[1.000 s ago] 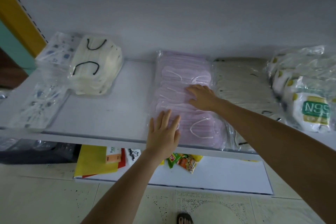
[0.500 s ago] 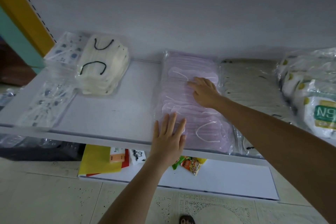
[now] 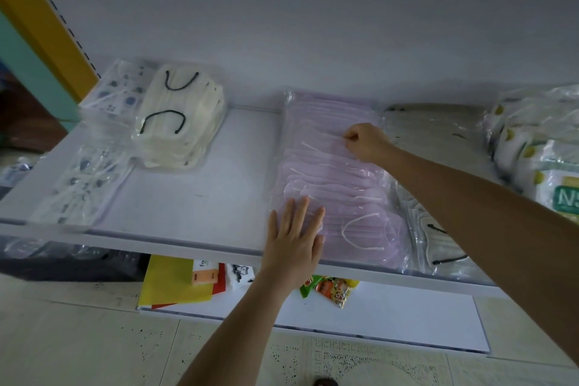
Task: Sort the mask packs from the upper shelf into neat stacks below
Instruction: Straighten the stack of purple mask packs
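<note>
A row of overlapping pink mask packs (image 3: 338, 185) in clear plastic lies on the white shelf (image 3: 194, 191), running from front to back. My left hand (image 3: 296, 235) lies flat with straight fingers on the near left corner of the row. Farther back, my right hand (image 3: 366, 141) has curled fingers that pinch the plastic of a pink pack. A stack of cream mask packs with black ear loops (image 3: 181, 122) sits at the back left. To its left are printed mask packs (image 3: 119, 94), with more of them nearer the shelf's front (image 3: 78, 185).
Beige mask packs (image 3: 438, 141) lie right of the pink row, under my right forearm. White bags with green labels (image 3: 548, 160) are piled at the far right. A lower shelf (image 3: 391, 316) holds a yellow sheet (image 3: 169, 285) and snack packets (image 3: 332, 288). A yellow upright (image 3: 40, 16) borders the left.
My right hand slid farther back along the pink row and curled from flat into a pinch. My left hand stayed flat on the near corner.
</note>
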Demonstrator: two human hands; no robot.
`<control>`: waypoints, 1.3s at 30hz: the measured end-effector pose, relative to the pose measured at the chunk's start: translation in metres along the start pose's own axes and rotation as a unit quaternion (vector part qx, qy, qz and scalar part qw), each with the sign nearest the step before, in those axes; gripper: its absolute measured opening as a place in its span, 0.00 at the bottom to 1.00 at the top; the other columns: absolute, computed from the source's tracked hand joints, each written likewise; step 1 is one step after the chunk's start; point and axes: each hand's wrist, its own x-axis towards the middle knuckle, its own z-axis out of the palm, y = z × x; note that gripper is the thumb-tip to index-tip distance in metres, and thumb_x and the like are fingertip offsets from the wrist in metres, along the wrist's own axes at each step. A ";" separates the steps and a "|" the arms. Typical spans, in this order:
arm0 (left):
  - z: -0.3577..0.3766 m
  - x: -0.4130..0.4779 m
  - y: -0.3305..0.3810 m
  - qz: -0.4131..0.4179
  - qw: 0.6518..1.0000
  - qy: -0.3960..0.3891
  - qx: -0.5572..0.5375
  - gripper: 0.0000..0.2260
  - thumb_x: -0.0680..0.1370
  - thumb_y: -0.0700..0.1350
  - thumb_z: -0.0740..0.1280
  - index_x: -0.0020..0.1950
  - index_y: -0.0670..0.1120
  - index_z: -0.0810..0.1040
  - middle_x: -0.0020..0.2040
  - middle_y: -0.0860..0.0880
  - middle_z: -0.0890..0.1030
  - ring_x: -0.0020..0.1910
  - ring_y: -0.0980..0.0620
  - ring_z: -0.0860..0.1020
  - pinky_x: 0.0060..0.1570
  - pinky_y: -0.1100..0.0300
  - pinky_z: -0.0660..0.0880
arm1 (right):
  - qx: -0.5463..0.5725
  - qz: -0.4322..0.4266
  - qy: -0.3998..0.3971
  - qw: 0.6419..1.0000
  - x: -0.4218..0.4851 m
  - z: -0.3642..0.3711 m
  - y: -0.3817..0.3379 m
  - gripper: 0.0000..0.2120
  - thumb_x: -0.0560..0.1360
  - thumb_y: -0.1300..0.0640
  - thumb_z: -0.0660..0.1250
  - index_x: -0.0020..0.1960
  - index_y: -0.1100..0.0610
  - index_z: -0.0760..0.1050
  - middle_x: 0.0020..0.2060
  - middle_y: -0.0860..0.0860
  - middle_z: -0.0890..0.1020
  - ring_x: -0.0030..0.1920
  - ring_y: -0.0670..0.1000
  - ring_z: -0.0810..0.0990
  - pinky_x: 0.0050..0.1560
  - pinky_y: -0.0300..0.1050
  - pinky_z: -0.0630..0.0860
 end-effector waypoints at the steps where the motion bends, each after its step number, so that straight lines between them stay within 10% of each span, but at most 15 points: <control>1: -0.001 0.002 0.000 0.000 1.000 0.000 0.001 0.23 0.82 0.54 0.38 0.70 0.50 0.63 0.69 0.42 0.72 0.66 0.40 0.72 0.58 0.41 0.71 | 0.013 -0.003 -0.007 1.000 0.002 -0.001 0.001 0.11 0.75 0.63 0.60 0.53 0.62 0.78 0.54 0.56 0.81 0.54 0.58 0.79 0.60 0.51 0.73; 9: 0.000 0.003 0.001 -0.008 1.000 -0.008 -0.014 0.23 0.82 0.54 0.38 0.70 0.50 0.64 0.68 0.42 0.72 0.66 0.40 0.73 0.56 0.40 0.72 | -0.138 -0.116 0.045 0.983 -0.018 0.011 0.006 0.24 0.79 0.53 0.58 0.74 0.52 0.58 0.74 0.56 0.55 0.73 0.59 0.53 0.71 0.50 0.52; 24: -0.002 0.001 0.004 -0.018 0.999 -0.021 -0.019 0.23 0.82 0.55 0.39 0.70 0.50 0.64 0.68 0.42 0.73 0.65 0.40 0.73 0.56 0.40 0.73 | -0.171 -0.120 -0.064 0.976 -0.042 0.042 0.006 0.27 0.81 0.44 0.44 0.77 0.53 0.43 0.76 0.52 0.45 0.76 0.53 0.42 0.74 0.54 0.38; 39: -0.002 0.000 0.006 -0.025 0.999 -0.026 -0.016 0.23 0.82 0.55 0.38 0.70 0.50 0.64 0.68 0.42 0.73 0.66 0.40 0.73 0.57 0.41 0.72 | -0.106 -0.106 -0.013 0.989 -0.035 0.035 0.014 0.22 0.81 0.50 0.50 0.73 0.55 0.60 0.75 0.52 0.57 0.74 0.54 0.53 0.74 0.51 0.47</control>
